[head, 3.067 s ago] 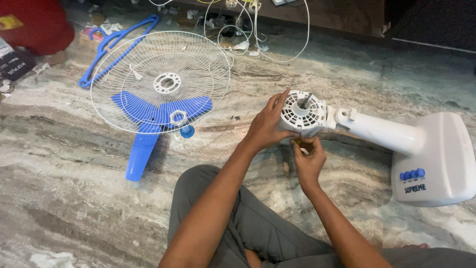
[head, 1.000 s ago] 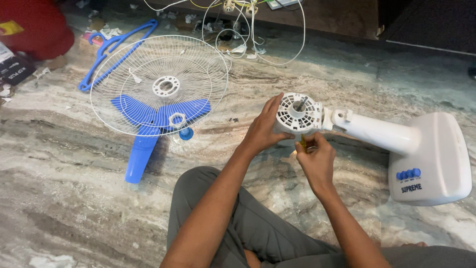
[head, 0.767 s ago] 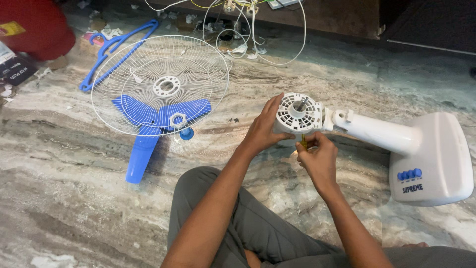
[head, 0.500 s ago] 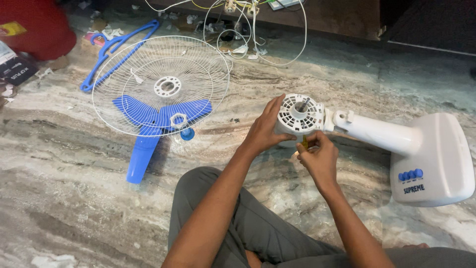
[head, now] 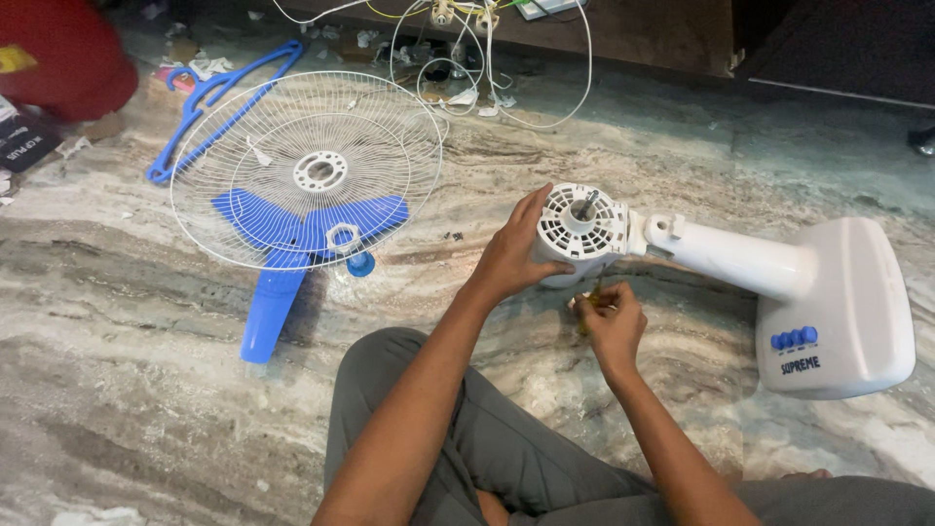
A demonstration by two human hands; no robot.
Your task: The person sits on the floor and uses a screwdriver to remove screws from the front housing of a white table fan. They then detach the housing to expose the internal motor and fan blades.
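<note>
Right of centre in the frame, the round white plastic motor housing (head: 580, 234) of a table fan lay on its side on the veined marble floor (head: 117, 321), its slotted face and bare metal shaft (head: 587, 205) turned upward. The left hand (head: 511, 255) was wrapped around the housing's left rim, fingers closed on the casing. Just below it, the right hand (head: 609, 321) was closed on a small yellow-handled screwdriver (head: 591, 292) whose tip pointed up at the housing's underside.

The housing looked rigid and fairly heavy for its size, with a smooth shell; the rim and vent ribs seemed the surest hold, while the thin shaft was better left alone. The white neck and heavy-looking white base with blue push-buttons (head: 838, 307) at the right edge anchored it.

In the upper left lay a white wire fan guard (head: 307, 166) over a blue three-bladed plastic fan blade (head: 278, 282), light and springy by the look of them.
</note>
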